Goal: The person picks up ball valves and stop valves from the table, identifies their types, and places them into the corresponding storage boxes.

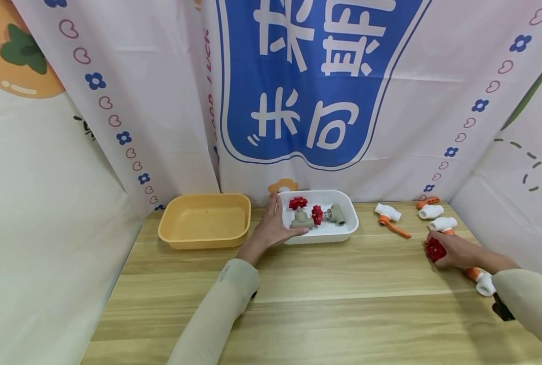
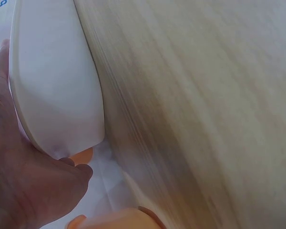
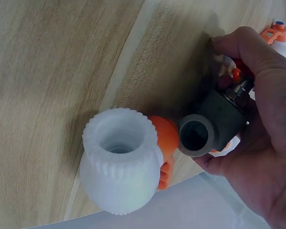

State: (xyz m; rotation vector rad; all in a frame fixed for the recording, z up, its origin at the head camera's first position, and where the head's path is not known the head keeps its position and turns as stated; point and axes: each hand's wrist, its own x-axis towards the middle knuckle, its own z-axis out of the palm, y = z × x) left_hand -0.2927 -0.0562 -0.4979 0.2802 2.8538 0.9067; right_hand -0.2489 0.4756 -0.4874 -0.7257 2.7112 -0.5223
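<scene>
My left hand (image 1: 270,229) holds the left end of a white plastic tray (image 1: 318,238), thumb along the front side and fingers at the back. In the left wrist view the hand wraps one end of the tray. Inside the tray lie two grey valves with red handwheels, one on the left (image 1: 302,221) and one on the right (image 1: 337,215). Over at the right, my right hand (image 1: 458,252) grips another grey valve (image 3: 224,117) with a red handwheel (image 1: 435,250). Beside its open pipe end, a white ball valve (image 3: 121,171) with an orange handle lies on the table.
A yellow tray (image 1: 204,244) stands left of the white one. More white ball valves with orange levers lie at the right: one apart (image 1: 388,212), another near the back edge (image 1: 431,211), and one (image 1: 442,224) just behind my right hand. Printed cloth (image 1: 170,126) hangs behind the wooden table (image 1: 325,314).
</scene>
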